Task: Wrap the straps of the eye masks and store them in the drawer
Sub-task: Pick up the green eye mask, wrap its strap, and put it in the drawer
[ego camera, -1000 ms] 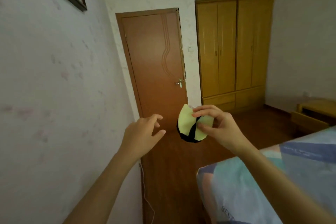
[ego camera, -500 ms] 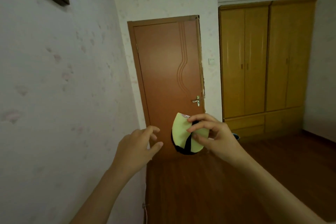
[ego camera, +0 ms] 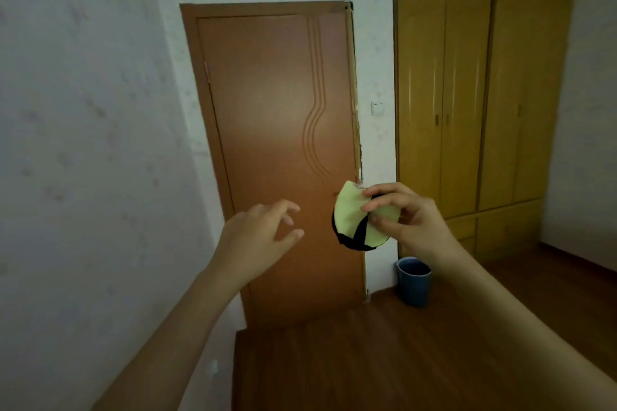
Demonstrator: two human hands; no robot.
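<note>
A folded pale-green eye mask [ego camera: 350, 217] with a black strap wound around it is pinched between the thumb and fingers of my right hand [ego camera: 405, 220], held up in the air in front of the door. My left hand [ego camera: 257, 237] hovers a short way to the left of the mask, fingers spread and curled, holding nothing and not touching it. No drawer for the masks is recognisable in this view apart from the wardrobe's lower drawers.
A brown wooden door [ego camera: 277, 143] stands shut straight ahead. A yellow wooden wardrobe [ego camera: 480, 103] with low drawers fills the right. A blue bin [ego camera: 414, 280] sits on the wooden floor [ego camera: 367, 360] between them. A pale wall [ego camera: 83, 143] runs along the left.
The view has swung left and upward: the bed and bedside cabinet have dropped out of sight and the blue bin has appeared. Both hands keep the same pose, mask still pinched.
</note>
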